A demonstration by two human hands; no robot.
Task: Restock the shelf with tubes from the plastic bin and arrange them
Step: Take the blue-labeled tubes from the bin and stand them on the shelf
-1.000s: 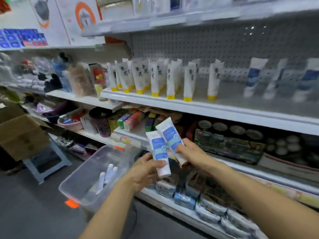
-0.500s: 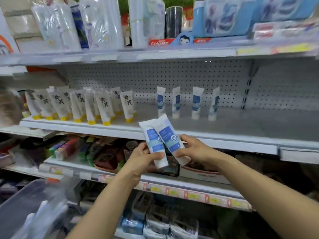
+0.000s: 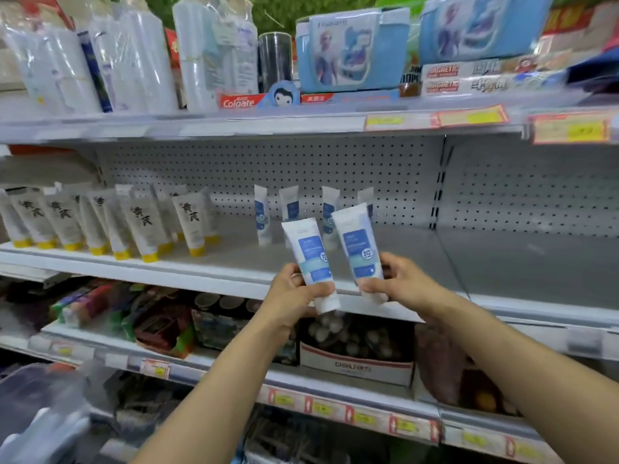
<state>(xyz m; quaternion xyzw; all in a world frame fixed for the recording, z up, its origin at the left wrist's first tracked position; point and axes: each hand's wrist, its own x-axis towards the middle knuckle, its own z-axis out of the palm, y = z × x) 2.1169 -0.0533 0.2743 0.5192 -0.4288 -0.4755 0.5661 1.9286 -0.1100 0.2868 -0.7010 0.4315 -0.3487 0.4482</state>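
My left hand (image 3: 292, 298) grips one white tube with a blue label (image 3: 311, 259), cap end down. My right hand (image 3: 403, 283) grips a second matching tube (image 3: 357, 244) beside it. Both tubes are upright, slightly apart, held just in front of the grey middle shelf (image 3: 502, 262). Behind them several matching blue-label tubes (image 3: 261, 212) stand in a row near the pegboard back. The clear plastic bin (image 3: 37, 413) sits blurred at the bottom left with a few tubes inside.
Several white tubes with yellow caps (image 3: 144, 226) crowd the left of the same shelf. Its right part is bare grey surface. The shelf above (image 3: 268, 125) carries bottles and blue boxes. Lower shelves hold boxes and packets (image 3: 355, 363).
The view has swung from the bin up to the middle shelf. Both hands have lifted the two tubes toward the shelf and pulled them apart, so they no longer overlap.
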